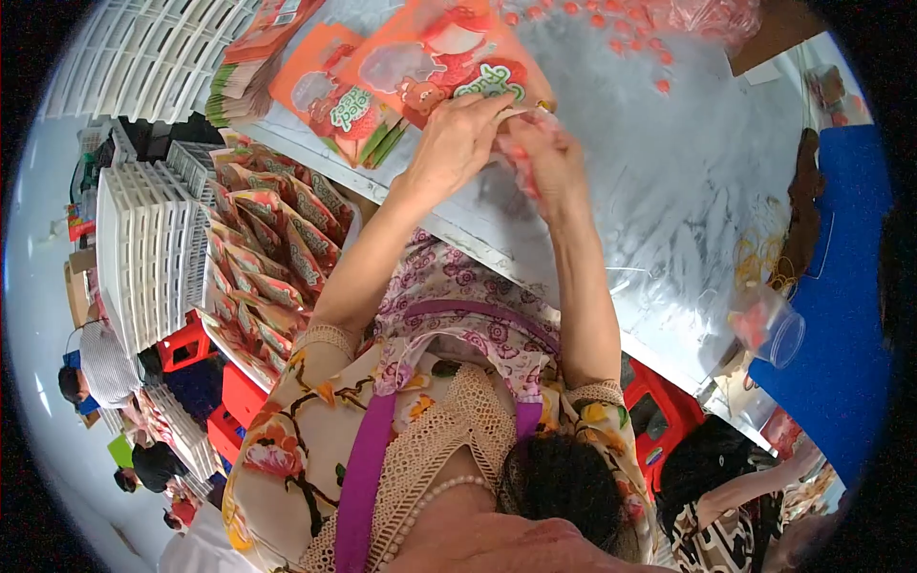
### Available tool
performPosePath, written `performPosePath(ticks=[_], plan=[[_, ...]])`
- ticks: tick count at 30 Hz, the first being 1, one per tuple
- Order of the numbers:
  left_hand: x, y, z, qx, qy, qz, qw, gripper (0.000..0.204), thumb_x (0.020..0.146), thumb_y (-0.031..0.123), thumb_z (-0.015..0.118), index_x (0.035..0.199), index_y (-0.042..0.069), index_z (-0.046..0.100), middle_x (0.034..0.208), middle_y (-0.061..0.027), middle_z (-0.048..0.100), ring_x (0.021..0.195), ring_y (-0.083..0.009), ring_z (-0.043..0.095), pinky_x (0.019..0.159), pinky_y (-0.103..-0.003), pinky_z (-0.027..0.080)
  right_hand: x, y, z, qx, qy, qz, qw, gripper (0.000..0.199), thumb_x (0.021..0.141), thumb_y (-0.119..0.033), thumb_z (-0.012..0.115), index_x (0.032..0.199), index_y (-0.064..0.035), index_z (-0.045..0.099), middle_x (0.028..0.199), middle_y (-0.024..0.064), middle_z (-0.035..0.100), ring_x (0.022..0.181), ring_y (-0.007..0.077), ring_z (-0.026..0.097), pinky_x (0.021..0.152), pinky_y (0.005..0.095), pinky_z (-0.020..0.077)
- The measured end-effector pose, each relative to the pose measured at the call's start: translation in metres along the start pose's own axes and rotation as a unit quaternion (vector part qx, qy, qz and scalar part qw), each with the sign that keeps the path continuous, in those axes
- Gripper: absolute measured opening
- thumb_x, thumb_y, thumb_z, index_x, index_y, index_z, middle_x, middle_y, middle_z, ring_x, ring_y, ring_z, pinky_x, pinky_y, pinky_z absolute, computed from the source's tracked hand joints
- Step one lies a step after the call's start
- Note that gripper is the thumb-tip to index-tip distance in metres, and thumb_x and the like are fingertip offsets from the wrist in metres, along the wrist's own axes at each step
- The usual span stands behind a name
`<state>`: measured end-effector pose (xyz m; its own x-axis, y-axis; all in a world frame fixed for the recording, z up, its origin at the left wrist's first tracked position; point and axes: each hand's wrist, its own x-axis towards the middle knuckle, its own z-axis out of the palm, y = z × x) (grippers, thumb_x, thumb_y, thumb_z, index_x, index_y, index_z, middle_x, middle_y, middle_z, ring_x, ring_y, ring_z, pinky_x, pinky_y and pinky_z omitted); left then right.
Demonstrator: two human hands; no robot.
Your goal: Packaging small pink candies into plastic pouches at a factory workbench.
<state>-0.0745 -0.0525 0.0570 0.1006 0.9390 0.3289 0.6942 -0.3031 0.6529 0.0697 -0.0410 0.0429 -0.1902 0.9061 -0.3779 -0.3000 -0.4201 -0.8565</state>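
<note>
On the metal-topped table, an orange-red pouch with a clear window lies under my hands. My left hand is closed on its near edge, fingertips at the corner. Right beside it, my right hand is curled round a small clear bag of red pieces, held against that edge of the pouch. Whether part of the bag is inside the pouch is hidden by my fingers. More flat pouches lie just left, partly under the first one.
A stack of pouches stands at the table's far left. Loose red pieces are scattered at the back. Filled pouches fill a crate at left, by stacked white crates. A clear plastic cup and yellow rubber bands lie at right.
</note>
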Motion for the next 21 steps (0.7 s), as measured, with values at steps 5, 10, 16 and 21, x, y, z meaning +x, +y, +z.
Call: performPosePath(ticks=[5, 10, 16, 21], plan=[[-0.004, -0.003, 0.008, -0.052, -0.03, 0.0, 0.998, 0.029, 0.087, 0.002, 0.053, 0.114, 0.001, 0.062, 0.085, -0.0223, 0.062, 0.079, -0.0385, 0.062, 0.069, -0.043, 0.049, 0.004, 0.004, -0.009, 0.116, -0.01, 0.089, 0.989, 0.027, 0.086, -0.031, 0.066, 0.094, -0.0054, 0.065, 0.07, 0.0013, 0.061, 0.051, 0.0101, 0.053, 0.041, 0.0237, 0.0365], [-0.002, 0.0, 0.021, -0.07, 0.033, -0.02, 0.997, 0.024, 0.09, 0.006, 0.053, 0.109, -0.003, 0.064, 0.093, -0.0233, 0.066, 0.085, -0.0374, 0.064, 0.076, -0.042, 0.05, -0.002, 0.008, 0.001, -0.035, 0.049, -0.002, 0.998, 0.024, 0.094, -0.025, 0.057, 0.095, -0.0019, 0.063, 0.077, 0.0018, 0.061, 0.059, 0.0075, 0.05, 0.052, 0.0255, 0.0426], [0.001, 0.012, 0.025, -0.099, 0.066, -0.043, 0.992, 0.025, 0.091, 0.007, 0.051, 0.11, -0.004, 0.064, 0.101, -0.0233, 0.066, 0.09, -0.0363, 0.064, 0.08, -0.04, 0.049, 0.001, 0.024, 0.009, -0.005, 0.012, -0.174, 0.985, 0.027, 0.099, -0.023, 0.05, 0.107, 0.001, 0.058, 0.084, 0.003, 0.061, 0.072, 0.0098, 0.054, 0.06, 0.0267, 0.0453], [0.004, 0.019, 0.03, -0.08, 0.077, 0.036, 0.993, 0.023, 0.089, 0.006, 0.052, 0.109, -0.003, 0.063, 0.093, -0.0212, 0.065, 0.085, -0.0371, 0.063, 0.076, -0.043, 0.049, 0.011, 0.046, -0.006, -0.206, 0.053, -0.294, 0.932, 0.027, 0.098, -0.02, 0.047, 0.111, 0.001, 0.057, 0.086, 0.0067, 0.063, 0.071, 0.013, 0.058, 0.058, 0.0283, 0.0459]])
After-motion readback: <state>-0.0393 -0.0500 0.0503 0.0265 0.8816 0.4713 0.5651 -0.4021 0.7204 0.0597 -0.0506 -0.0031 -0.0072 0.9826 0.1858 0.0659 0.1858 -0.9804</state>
